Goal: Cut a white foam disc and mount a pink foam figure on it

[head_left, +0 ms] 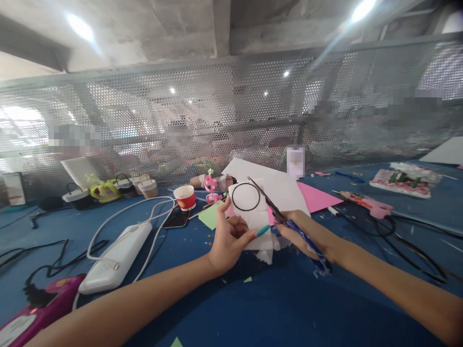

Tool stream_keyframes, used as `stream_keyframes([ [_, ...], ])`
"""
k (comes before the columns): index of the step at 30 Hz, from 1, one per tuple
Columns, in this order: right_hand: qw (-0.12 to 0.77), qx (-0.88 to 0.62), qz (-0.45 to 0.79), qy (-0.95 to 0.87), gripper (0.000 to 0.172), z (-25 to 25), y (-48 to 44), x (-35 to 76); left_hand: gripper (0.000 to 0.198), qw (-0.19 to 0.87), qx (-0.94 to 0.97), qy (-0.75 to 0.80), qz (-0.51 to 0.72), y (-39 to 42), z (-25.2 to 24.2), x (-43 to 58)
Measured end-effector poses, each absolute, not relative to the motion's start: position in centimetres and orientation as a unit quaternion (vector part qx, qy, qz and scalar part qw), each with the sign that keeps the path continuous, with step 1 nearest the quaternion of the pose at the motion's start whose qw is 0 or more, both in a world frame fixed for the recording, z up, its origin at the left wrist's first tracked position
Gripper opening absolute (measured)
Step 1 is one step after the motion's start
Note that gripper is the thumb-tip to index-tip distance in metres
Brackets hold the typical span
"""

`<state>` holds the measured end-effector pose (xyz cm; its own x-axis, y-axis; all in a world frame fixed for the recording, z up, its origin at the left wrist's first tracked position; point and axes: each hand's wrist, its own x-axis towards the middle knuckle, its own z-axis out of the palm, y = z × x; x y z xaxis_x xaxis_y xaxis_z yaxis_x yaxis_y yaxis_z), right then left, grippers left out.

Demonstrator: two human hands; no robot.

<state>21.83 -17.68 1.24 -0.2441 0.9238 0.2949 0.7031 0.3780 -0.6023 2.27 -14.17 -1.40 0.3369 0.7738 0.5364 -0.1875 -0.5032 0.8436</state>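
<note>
Near the middle of the head view, my left hand is closed on a small piece of white paper with a black circle drawn on it. The paper stands raised, facing me. Around the handles of a pair of scissors with dark blades and blue grips, my right hand is closed. The blades point up and left, close along the right side of the circle. Larger white sheets and a pink sheet lie behind my hands. Torn white scraps show under the held paper.
A white power strip, a phone and a red paper cup stand at left. The magenta hot glue gun is at lower left, and a pink one with its cord lies at right. A perforated metal screen rises behind the table.
</note>
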Motion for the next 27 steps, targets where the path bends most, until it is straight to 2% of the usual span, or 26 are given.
stream_keyframes([
  [14,0.319,-0.547,0.194,-0.749,0.029,0.8,-17.5,21.7,0.081,0.455,0.678,0.209,0.538,-14.0,-1.7,2.3],
  [20,0.346,-0.544,0.191,-0.74,0.034,0.7,-17.4,21.7,0.078,0.48,0.671,0.199,0.529,-13.4,-1.7,2.1],
  [27,0.339,-0.512,0.196,-0.765,0.034,1.7,-18.4,21.5,0.07,0.484,0.68,0.195,0.515,-13.5,-0.8,1.9],
])
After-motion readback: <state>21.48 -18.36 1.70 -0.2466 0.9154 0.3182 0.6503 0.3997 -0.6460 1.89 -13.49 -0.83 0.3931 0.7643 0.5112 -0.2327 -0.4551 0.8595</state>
